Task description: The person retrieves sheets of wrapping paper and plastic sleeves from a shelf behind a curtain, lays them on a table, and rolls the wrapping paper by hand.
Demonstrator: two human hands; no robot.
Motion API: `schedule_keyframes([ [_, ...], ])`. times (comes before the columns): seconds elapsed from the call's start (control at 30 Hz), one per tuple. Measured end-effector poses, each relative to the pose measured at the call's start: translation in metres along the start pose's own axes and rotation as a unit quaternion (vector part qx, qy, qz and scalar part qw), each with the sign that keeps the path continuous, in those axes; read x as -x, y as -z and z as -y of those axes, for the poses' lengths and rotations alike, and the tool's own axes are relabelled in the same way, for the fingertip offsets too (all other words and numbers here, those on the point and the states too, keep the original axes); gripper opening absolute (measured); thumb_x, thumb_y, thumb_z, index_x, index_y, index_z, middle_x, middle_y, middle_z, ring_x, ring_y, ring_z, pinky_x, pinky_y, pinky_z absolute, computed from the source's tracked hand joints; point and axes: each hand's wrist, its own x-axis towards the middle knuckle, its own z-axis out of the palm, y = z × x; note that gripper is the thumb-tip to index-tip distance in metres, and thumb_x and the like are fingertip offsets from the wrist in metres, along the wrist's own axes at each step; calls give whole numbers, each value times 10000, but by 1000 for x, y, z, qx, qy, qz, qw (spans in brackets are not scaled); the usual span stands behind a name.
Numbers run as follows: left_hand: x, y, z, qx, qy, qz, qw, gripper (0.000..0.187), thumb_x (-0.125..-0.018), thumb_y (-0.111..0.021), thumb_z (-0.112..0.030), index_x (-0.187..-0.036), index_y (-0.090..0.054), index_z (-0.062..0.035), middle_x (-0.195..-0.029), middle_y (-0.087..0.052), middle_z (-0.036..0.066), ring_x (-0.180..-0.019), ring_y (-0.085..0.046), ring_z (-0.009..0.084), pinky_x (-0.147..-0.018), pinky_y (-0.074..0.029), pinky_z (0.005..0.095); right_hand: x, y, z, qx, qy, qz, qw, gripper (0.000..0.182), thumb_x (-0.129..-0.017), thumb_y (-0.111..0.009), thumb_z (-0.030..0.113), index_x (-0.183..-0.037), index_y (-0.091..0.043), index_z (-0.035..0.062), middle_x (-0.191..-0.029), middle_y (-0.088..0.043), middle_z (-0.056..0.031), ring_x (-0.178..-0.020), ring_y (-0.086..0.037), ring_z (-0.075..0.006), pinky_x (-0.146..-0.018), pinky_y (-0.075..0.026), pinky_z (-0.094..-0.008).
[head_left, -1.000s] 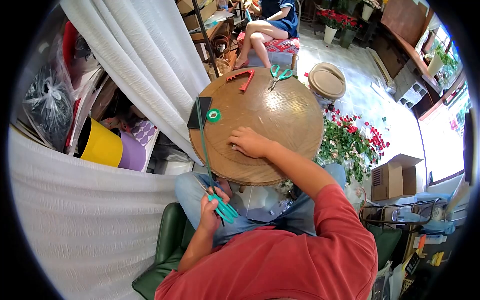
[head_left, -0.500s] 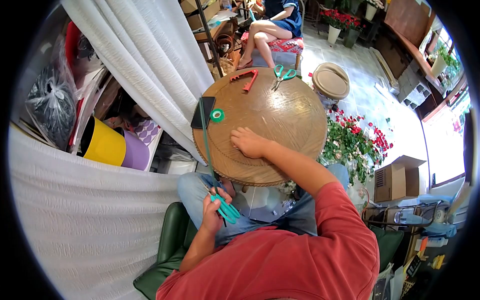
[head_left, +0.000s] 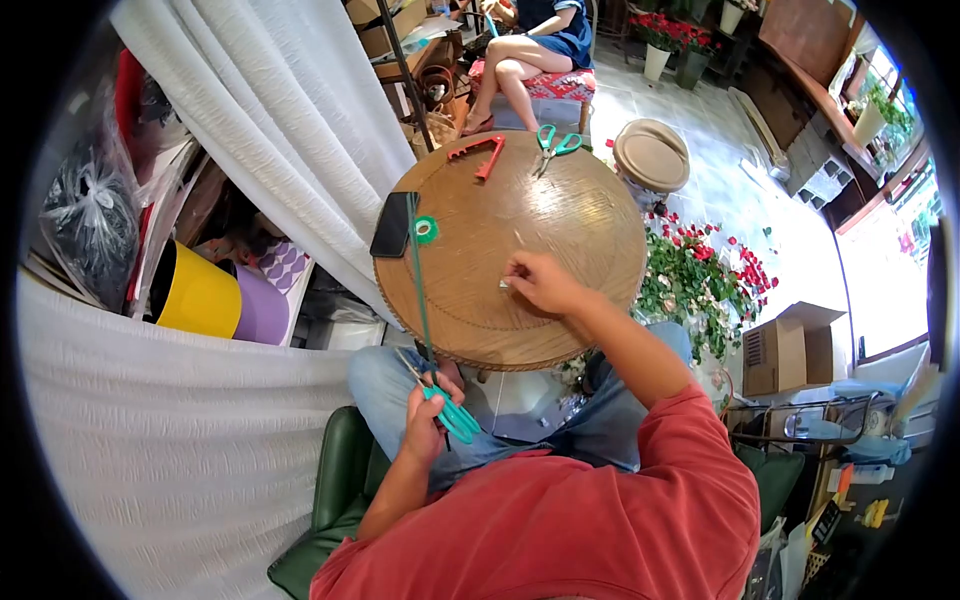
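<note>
In the head view, my left hand (head_left: 427, 425) is closed around teal-handled scissors (head_left: 455, 416), whose thin blades point up and left above my thigh. A long green stem (head_left: 421, 300) rises from the same hand past the table's left edge. My right hand (head_left: 540, 280) is over the middle of the round wooden table (head_left: 470, 325), its fingers pinched together. A tiny pale bit shows at its fingertips, too small to name. Left of that hand lie a roll of green tape (head_left: 426, 230) and a black phone (head_left: 392, 226).
A red tool (head_left: 486, 160) and a second pair of teal-handled scissors (head_left: 548, 150) lie at the table's far side. Red and white flowers (head_left: 700, 285) stand right of the table, near a brown stool (head_left: 652, 156) and a cardboard box (head_left: 790, 352). Another person sits beyond.
My right hand has moved right across the tabletop, its fingers drawing into a pinch with a pale bit at the tips. My left hand still holds the scissors and stem. The view has shifted slightly.
</note>
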Motion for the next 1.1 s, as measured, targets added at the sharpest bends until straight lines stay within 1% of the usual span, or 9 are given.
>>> schedule_keyframes([
  [0.03,0,1,1,1,5,2,1000,437,-841,-648,-437,-1074,-504,-97,-846,-601,75,-553,-453,66,-472,-352,212,9,6,1,-52,-17,-18,998,160,-880,-718,54,-1017,-654,1,-834,-681,-122,-754,-647,-189,-711,-526,-324],
  [0.13,-2,2,3,9,30,-20,999,399,-850,-645,-409,-1074,-505,-110,-841,-602,67,-530,-438,61,-442,-325,211,41,25,8,-78,-42,-56,994,204,-878,-724,66,-1066,-687,-4,-833,-683,-98,-769,-643,-162,-720,-526,-307],
  [0.4,-20,-18,-8,-21,104,-15,994,226,-902,-607,-271,-1043,-522,-114,-809,-590,42,-511,-404,48,-430,-298,211,118,44,18,2,-182,-119,976,152,-883,-720,90,-989,-722,-19,-806,-726,-134,-688,-660,-164,-682,-530,-293],
  [0.47,-21,-21,-8,-26,109,-2,994,203,-909,-598,-252,-1037,-526,-112,-805,-587,39,-507,-398,47,-429,-296,211,124,49,23,32,-259,-132,956,120,-854,-740,96,-927,-727,1,-860,-720,-126,-785,-672,-217,-741,-532,-322],
  [0.67,-20,-18,4,-22,126,17,992,215,-903,-610,-241,-1041,-530,-97,-806,-590,47,-498,-397,45,-424,-301,213,119,40,-10,163,-122,-178,963,97,-788,-779,139,-860,-745,84,-966,-669,-121,-997,-603,-343,-923,-468,-425],
  [0.8,-16,-20,4,-24,115,22,993,234,-900,-615,-246,-1055,-533,-90,-810,-593,52,-499,-411,47,-425,-313,213,114,41,-15,239,-134,-176,946,99,-788,-781,150,-844,-742,79,-979,-676,-123,-1006,-613,-338,-934,-459,-441],
  [0.93,-14,-21,2,-24,118,14,993,243,-901,-615,-255,-1061,-530,-92,-815,-595,50,-509,-422,47,-426,-318,211,131,75,-51,188,-219,-398,871,123,-801,-771,127,-875,-734,35,-869,-701,-124,-815,-669,-285,-782,-522,-405],
  [1.0,-15,-21,2,-25,122,12,992,243,-896,-615,-250,-1062,-528,-94,-817,-595,50,-514,-427,48,-427,-319,211,147,101,-62,121,-251,-446,850,120,-851,-761,121,-924,-746,26,-801,-730,-80,-710,-685,-172,-683,-532,-313],
  [1.1,-18,-21,3,-34,129,14,991,242,-886,-612,-238,-1061,-524,-96,-819,-596,50,-522,-435,50,-428,-321,211,174,128,-65,85,-264,-501,820,192,-833,-782,158,-933,-754,-4,-787,-747,-118,-685,-701,-197,-679,-536,-331],
])
